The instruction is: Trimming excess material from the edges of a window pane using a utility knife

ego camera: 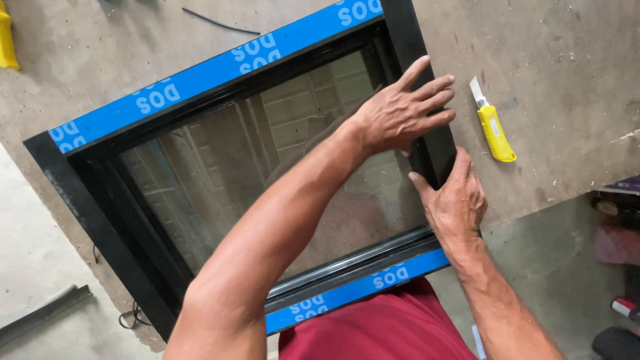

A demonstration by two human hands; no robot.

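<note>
A black window frame [100, 230] with a glass pane [220, 167] lies on a grey workbench [567, 60]. Blue protective tape [200, 77] covers its far rail, and more blue tape [363, 283] covers its near rail. My left hand [400, 113] reaches across the pane and rests flat, fingers stretched out, on the frame's right rail [437, 157]. My right hand [457, 200] grips that same rail lower down, thumb on the inner side and fingers over the outer edge. The two hands are close but apart.
A yellow utility knife [493, 130] with its blade out lies on the bench just right of the frame. A black cable [220, 25] lies at the top, a yellow object [7, 40] at the far left edge. A dark metal strip [40, 313] sits at lower left.
</note>
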